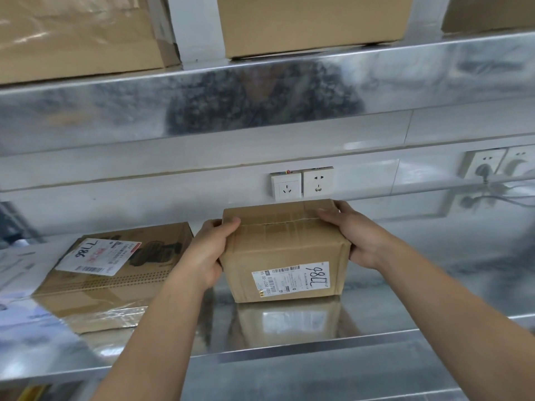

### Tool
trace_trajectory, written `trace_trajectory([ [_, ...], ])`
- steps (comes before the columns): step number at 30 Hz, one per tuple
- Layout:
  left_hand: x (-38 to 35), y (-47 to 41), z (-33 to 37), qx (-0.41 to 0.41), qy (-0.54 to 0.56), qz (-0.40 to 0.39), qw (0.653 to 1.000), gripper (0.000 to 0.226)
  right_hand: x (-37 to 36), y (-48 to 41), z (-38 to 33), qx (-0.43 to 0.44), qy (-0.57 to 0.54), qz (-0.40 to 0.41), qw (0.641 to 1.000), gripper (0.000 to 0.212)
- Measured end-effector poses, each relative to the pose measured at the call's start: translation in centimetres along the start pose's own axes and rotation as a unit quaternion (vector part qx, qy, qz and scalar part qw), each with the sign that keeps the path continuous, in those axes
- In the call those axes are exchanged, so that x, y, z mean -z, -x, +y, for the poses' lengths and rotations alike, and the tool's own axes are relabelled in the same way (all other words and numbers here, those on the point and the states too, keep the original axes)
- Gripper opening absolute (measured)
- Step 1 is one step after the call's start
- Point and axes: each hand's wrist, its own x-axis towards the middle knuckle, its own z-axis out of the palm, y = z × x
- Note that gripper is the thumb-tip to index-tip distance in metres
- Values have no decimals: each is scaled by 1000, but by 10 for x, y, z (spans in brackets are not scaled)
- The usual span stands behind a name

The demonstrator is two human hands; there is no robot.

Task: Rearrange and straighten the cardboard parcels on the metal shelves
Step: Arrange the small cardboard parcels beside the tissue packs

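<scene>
Shelf (405, 302): shiny metal, carries both lower parcels and mirrors them.
Flat parcel (121, 273): lies on the shelf at the left, turned at a slant to the front edge, white label on top with "98LL" handwritten; just beside the left forearm.
Left hand (207, 253): grips the small parcel's left end, thumb over the top edge, fingers (211, 225) curled round the far side.
Small parcel (285, 250): middle of the shelf, base on the metal, taped seam on top, label on the near face; stands roughly square to the wall.
Wall sockets (302, 183): pair of white plates on the wall close behind the small parcel.
Right hand (359, 235): grips the parcel's right end, thumb on top by the tape, fingers (341, 205) wrapped round the back corner.
Plugged sockets (492, 163): far right on the wall, cable trailing off right.
Upper shelf (260, 91): overhead, bears three larger cardboard boxes (312, 21) spaced left to right.
</scene>
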Motion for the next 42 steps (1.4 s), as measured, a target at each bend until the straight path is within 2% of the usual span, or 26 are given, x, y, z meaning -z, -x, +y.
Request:
trace_trajectory([
  [5,2,-6,-5,6,-22,-7,1000,38,2,-6,4,-17,17,-2,1000,31],
  [10,-1,-6,-4,5,-33,-29,999,13,4,-12,6,-18,15,4,1000,30],
  [17,-2,-13,-13,-34,-65,2,997,14,1,-13,11,-10,24,20,999,28],
  [42,-4,-15,-14,-44,-120,17,992,21,-1,-16,8,-39,22,33,998,25],
])
